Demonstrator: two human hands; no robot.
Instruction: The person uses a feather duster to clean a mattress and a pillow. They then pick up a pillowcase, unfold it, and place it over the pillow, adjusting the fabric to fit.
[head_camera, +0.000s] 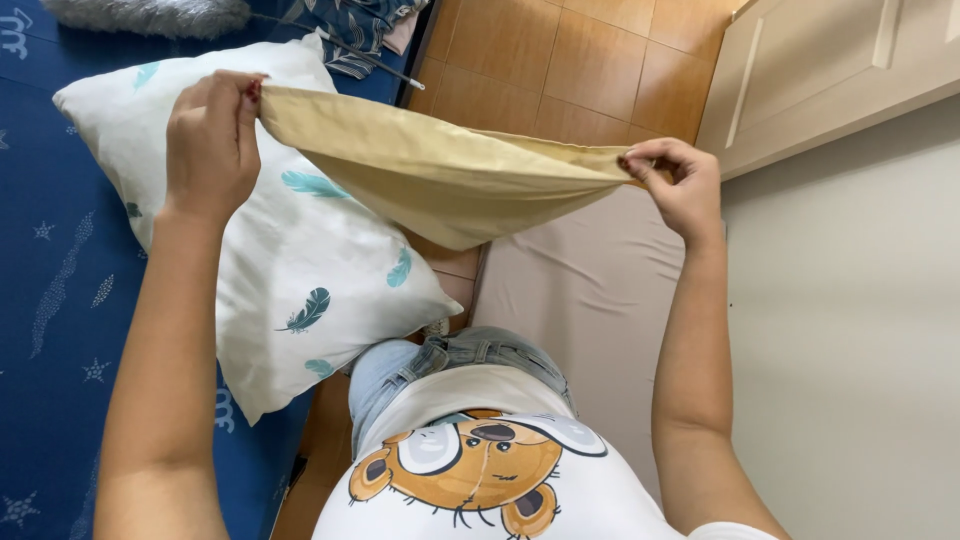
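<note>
A beige pillowcase (440, 175) is held stretched in the air, above the edge of a blue bedsheet (60, 300) and the wooden floor (590, 70). One corner is pinched tight in the left hand (210, 140), the other is nipped between thumb and fingertips of the right hand (675, 180). A white feather-print pillow (290, 270) is lying just under the left side, partly hanging off the bed. Honestly the right grip looks pretty thin, so that corner could probably be lost if the cloth gets tugged. The pillow could also be nudged off onto the floor, since it's overhanging already.
</note>
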